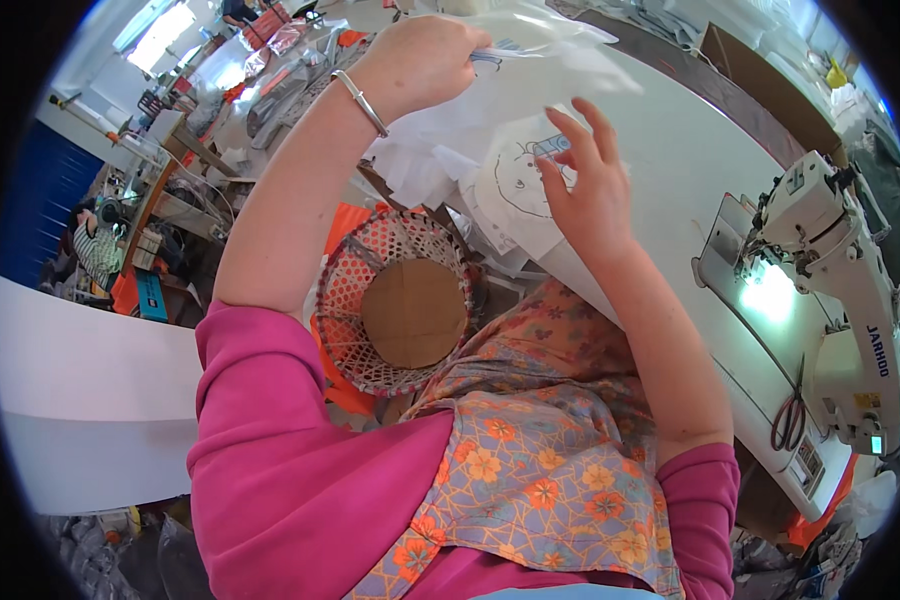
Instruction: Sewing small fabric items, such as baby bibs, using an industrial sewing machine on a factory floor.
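Observation:
My left hand (430, 62) is stretched far forward, fingers closed on the edge of a thin, see-through whitish sheet (550, 38) with blue marks on it. It could be plastic or fine fabric; I cannot tell which. My right hand (590, 190) hovers at the table's near side, fingers curved and apart, with nothing gripped between them. Just beyond and partly behind it lies a white piece with a line-drawn face (515, 183) and a blue patterned patch. More white thin pieces (420, 165) lie crumpled at the table's left edge, below my left wrist.
A sewing machine (835, 270) with a lit lamp stands on the white table (660, 130) at right, dark-handled scissors (790, 420) near it. A netted basket (390, 230) with a cardboard disc sits left of my lap. A cardboard box (770, 90) stands behind the table.

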{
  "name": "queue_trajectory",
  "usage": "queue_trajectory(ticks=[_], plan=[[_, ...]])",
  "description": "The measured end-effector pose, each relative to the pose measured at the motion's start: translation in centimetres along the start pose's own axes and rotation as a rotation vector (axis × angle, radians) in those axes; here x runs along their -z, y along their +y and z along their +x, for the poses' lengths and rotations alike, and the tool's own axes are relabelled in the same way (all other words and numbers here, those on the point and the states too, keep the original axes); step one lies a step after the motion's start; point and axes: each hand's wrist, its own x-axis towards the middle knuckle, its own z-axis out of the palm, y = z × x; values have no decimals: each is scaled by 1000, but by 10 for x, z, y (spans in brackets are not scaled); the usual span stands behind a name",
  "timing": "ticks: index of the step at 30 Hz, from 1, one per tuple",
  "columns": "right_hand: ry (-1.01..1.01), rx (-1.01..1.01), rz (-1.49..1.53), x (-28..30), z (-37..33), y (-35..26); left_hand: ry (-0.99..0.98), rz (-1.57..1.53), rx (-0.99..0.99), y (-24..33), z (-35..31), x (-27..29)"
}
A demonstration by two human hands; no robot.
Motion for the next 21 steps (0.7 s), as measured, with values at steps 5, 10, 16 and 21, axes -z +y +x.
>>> queue_trajectory(ticks=[5, 10, 16, 21], plan=[[-167, 67, -437, -21, 30, -20, 10, -14, 0, -5, 1, 2], [-163, 91, -296, -35, 38, -19, -22, -131, 76, -29, 4, 9], [-136, 80, -272, -36, 38, -15, 309, -236, 389, -107, 3, 45], [-157, 107, -311, -38, 49, -21, 497, -758, 310, -161, -22, 80]])
